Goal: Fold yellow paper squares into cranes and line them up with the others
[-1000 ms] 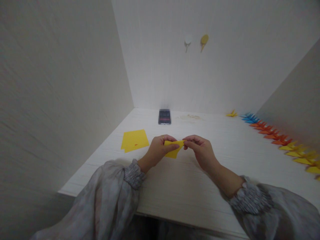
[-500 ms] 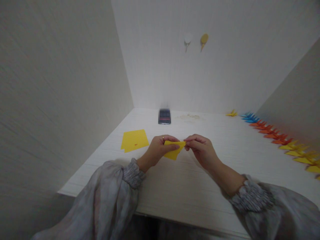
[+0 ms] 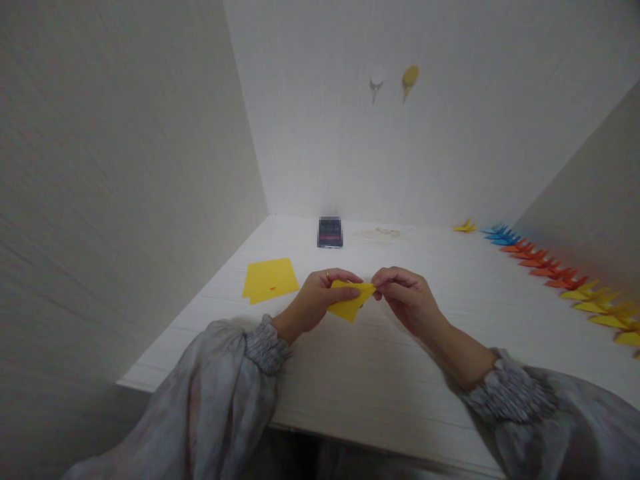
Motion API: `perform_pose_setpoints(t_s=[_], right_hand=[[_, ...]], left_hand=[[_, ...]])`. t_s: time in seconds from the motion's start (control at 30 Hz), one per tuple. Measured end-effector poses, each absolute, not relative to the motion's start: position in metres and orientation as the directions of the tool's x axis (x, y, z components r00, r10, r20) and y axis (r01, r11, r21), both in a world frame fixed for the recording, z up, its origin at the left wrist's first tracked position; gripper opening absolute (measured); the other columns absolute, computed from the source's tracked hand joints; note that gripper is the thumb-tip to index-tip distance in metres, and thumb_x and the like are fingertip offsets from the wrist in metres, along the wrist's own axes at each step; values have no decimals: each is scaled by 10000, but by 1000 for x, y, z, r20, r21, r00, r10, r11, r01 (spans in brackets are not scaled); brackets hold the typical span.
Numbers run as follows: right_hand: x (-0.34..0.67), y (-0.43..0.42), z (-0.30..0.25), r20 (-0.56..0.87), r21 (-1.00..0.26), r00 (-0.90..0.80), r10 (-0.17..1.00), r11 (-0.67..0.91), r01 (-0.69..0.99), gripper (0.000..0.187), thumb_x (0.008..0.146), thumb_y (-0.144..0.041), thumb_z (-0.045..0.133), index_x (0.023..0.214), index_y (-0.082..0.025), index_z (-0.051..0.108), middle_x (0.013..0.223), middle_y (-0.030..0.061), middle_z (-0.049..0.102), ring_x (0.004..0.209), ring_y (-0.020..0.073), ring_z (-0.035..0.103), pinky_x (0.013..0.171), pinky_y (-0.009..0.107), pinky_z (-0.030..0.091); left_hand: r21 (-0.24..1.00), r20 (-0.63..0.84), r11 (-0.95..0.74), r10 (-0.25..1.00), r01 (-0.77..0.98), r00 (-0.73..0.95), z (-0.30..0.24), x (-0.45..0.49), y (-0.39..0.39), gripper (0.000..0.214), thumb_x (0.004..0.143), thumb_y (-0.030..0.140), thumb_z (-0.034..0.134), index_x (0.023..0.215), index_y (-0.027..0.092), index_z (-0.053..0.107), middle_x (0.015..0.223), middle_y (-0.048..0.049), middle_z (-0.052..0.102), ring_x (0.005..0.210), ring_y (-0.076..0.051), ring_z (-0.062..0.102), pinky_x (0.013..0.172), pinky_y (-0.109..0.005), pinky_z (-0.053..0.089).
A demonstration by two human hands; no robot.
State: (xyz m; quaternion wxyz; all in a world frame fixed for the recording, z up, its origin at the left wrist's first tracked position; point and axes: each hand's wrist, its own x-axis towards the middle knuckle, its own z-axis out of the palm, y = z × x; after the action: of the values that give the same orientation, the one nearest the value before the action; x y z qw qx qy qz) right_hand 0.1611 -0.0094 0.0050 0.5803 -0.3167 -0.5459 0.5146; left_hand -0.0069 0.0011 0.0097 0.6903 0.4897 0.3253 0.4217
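A partly folded piece of yellow origami paper (image 3: 345, 310) is held up above the white table, between both hands. My left hand (image 3: 320, 293) is closed on its left part, thumb across the front and fingers behind. With fingertips pinched together, my right hand (image 3: 403, 290) grips the paper's pointed right corner. The lower edge of the paper hangs free. Left of my left hand, a few flat yellow paper sheets (image 3: 270, 277) lie on the table, with a small reddish mark near their front edge.
A dark phone-like device (image 3: 330, 232), its face pixelated, lies near the back wall. Folded paper figures in blue (image 3: 501, 235), orange (image 3: 543, 260) and yellow (image 3: 607, 310) line the right side. One yellow figure (image 3: 465, 227) sits apart. Two hooks (image 3: 410, 77) are on the wall.
My right hand has shifted slightly right with the paper's corner, and the pointed end now shows a little longer. My left hand keeps its hold.
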Motion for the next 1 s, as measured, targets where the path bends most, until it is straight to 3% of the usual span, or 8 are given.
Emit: perform_pose_setpoints(t_s=[0.23, 0.47, 0.77, 1.0], right_hand=[[163, -10, 3, 324, -930, -173, 930, 279, -241, 63, 639, -166, 583, 662, -206, 627, 625, -6, 560, 571, 113, 488, 568, 267, 400], [167, -7, -3, 360, -933, -190, 914, 350, -85, 48, 674, -220, 575, 685, -199, 617, 640, 4, 558, 592, 121, 494, 559, 268, 406], [164, -7, 0, 295, -954, -228, 928, 273, -123, 111, 684, -245, 612, 783, -194, 614, 659, -9, 560, 600, 107, 498, 581, 256, 391], [155, -9, 4, 194, -980, -132, 972, 197, 6, 107, 660, -276, 642, 653, -174, 612, 557, -28, 557, 509, 78, 446, 505, 225, 347]], left_hand=[[958, -30, 152, 897, -244, 441, 11, -7, 1, 244, 555, 182, 703, 776, 142, 609, 678, -21, 649, 561, -105, 597, 537, -211, 450], [965, -121, 218, 861, -143, 495, 11, -5, -1, 230, 622, 338, 661, 740, 145, 620, 652, -42, 647, 552, -131, 607, 520, -239, 466], [986, -59, 116, 910, -116, 410, 8, -4, 2, 215, 590, 329, 681, 700, 149, 642, 622, -31, 643, 540, -117, 587, 519, -225, 444], [999, 33, -18, 934, -45, 356, 9, -5, 2, 202, 623, 342, 651, 695, 154, 657, 658, -36, 654, 575, -116, 573, 537, -223, 432]])
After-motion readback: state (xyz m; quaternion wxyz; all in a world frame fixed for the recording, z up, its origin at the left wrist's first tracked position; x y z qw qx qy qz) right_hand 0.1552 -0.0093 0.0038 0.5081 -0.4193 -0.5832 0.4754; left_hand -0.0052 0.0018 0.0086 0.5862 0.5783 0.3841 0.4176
